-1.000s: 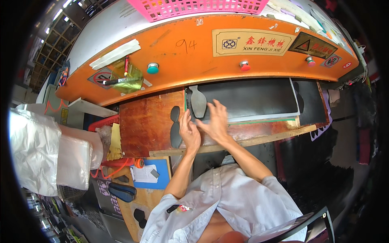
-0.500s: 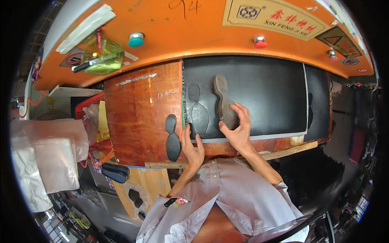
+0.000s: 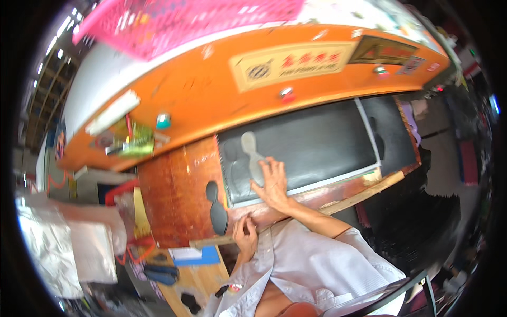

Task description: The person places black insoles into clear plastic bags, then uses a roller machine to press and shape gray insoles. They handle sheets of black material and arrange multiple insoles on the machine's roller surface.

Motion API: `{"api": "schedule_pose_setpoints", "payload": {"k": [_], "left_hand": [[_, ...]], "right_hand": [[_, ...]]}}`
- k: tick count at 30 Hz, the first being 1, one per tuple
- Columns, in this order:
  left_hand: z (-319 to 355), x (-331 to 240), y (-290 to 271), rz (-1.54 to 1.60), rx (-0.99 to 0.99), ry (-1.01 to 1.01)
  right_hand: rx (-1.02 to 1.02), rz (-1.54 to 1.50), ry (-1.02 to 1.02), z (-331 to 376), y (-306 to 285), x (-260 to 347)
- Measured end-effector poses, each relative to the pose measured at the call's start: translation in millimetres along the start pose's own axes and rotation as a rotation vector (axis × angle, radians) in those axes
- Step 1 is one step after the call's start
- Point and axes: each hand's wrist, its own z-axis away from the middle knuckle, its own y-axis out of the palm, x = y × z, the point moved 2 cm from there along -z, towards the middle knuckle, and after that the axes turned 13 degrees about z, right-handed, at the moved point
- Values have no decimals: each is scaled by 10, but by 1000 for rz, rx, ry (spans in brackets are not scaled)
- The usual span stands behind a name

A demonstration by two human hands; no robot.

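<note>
My right hand [image 3: 273, 185] lies over the lower part of a grey, sole-shaped cutting die [image 3: 248, 141], with thumb and fingers at its sides. The die rests on a black sheet [image 3: 311, 142], close to the sheet's left end. Faint sole-shaped outlines show in the sheet left of the die. Near the front edge of the wooden board, my left hand [image 3: 245, 235] is curled, fingertips drawn in toward the thumb; anything between them is too blurred to make out. Beside it, to the left, lie black sole-shaped pieces [image 3: 218, 217] on the reddish-brown board [image 3: 174, 182].
An orange machine front [image 3: 211, 100] with a green button [image 3: 163, 121] and a red button [image 3: 286, 94] stands behind the board. A pink basket [image 3: 174, 26] sits above it. Clear plastic bags [image 3: 95, 238] hang at left. A blue sheet [image 3: 203, 257] lies on a lower wooden surface.
The view has turned and blurred. My left hand has drawn back from the sheet toward the board's front edge and curled. The die has shifted left across the sheet, over beside the outlines.
</note>
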Motion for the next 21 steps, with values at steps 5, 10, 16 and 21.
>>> {"api": "schedule_pose_setpoints", "payload": {"k": [5,10,16,21], "left_hand": [[-429,266,235,-143,-35,193],[-1076,472,502,-176,-122,259],[-1760,462,696,-254,-71,105],[-2182,274,739,-263,-101,144]], "right_hand": [[-154,-309,140,-535,-351,-607],[-840,-422,384,-1455,-1728,-1923],[-769,-156,199,-1972,-2379,-2469],[-596,-207,194,-1322,-1896,-2332]]}}
